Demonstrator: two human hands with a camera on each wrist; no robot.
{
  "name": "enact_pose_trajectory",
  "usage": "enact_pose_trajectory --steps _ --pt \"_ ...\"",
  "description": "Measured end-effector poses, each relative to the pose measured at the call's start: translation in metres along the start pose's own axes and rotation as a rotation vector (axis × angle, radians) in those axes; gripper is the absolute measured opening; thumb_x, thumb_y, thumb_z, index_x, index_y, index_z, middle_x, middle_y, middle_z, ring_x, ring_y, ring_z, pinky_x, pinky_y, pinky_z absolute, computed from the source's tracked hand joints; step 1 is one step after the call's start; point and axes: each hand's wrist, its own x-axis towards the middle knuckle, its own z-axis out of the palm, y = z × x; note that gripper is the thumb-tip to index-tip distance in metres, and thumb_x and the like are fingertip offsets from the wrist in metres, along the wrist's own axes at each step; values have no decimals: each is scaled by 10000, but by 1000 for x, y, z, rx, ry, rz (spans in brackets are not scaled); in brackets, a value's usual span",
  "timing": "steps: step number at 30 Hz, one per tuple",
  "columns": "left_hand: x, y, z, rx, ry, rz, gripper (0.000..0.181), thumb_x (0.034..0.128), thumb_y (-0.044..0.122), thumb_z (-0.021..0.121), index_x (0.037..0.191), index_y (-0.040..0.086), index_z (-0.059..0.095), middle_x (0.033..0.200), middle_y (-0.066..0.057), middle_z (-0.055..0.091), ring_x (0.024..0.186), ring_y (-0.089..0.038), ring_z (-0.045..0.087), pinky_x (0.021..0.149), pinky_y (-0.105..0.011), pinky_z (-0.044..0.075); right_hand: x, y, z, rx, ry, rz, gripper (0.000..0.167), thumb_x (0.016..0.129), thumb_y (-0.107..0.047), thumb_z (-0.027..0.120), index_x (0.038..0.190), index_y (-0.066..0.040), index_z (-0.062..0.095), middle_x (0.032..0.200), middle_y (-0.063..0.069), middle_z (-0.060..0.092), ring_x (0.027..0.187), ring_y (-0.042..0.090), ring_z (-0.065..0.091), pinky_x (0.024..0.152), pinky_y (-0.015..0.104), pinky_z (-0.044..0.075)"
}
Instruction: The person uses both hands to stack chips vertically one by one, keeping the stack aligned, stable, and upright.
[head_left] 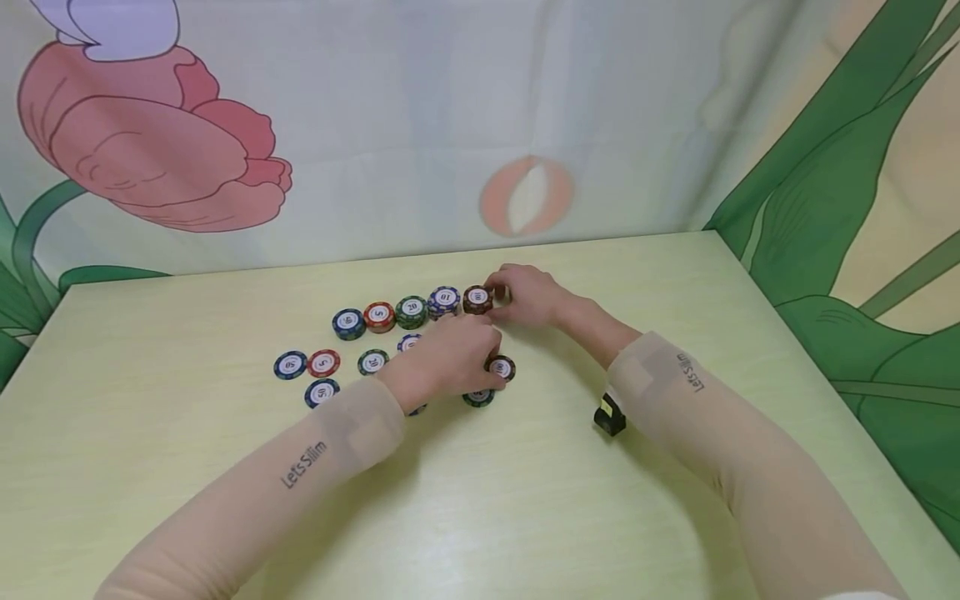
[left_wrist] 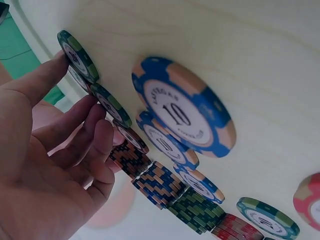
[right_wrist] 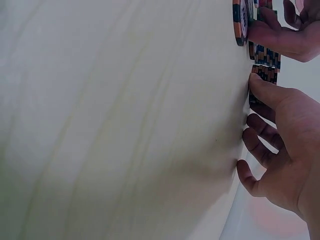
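Note:
My left hand [head_left: 450, 357] pinches a dark chip [head_left: 501, 368] between thumb and fingers, beside a green chip [head_left: 478, 397] lying on the table. Seen from the left wrist, a fingertip of the left hand [left_wrist: 50, 165] meets the edge of an upper green chip [left_wrist: 80, 57], while other fingers curl near a second green chip [left_wrist: 111, 105]. At the row's right end, my right hand [head_left: 528, 296] holds the sides of a dark chip stack [head_left: 477, 298]. The right wrist view has the right hand's [right_wrist: 295, 145] thumb on that stack [right_wrist: 270, 73]. The left hand covers some chips.
Blue [head_left: 348, 323], red [head_left: 379, 316], green [head_left: 412, 311] and purple-blue [head_left: 444, 301] stacks stand in a row to the left. Loose chips, including a blue [head_left: 290, 365] and a red one [head_left: 324, 363], lie in front. A small black object [head_left: 610, 415] is by the right sleeve.

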Motion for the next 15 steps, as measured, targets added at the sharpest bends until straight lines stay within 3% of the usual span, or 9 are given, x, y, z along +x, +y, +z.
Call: enact_pose_trajectory --steps 6,15 --pt "2 0 1 -11 5 13 310 868 406 810 777 155 652 896 4 610 767 -185 596 769 -401 509 1 1 0 0 -3 14 375 910 -268 791 1213 -62 711 1042 68 630 969 247 589 836 430 472" --pt "3 -7 6 -74 68 41 282 864 366 770 808 119 646 962 -42 626 786 -190 597 787 -383 528 1 2 0 -1 -13 16 354 922 -223 763 1229 -56 707 1051 75 636 979 251 595 845 432 477"
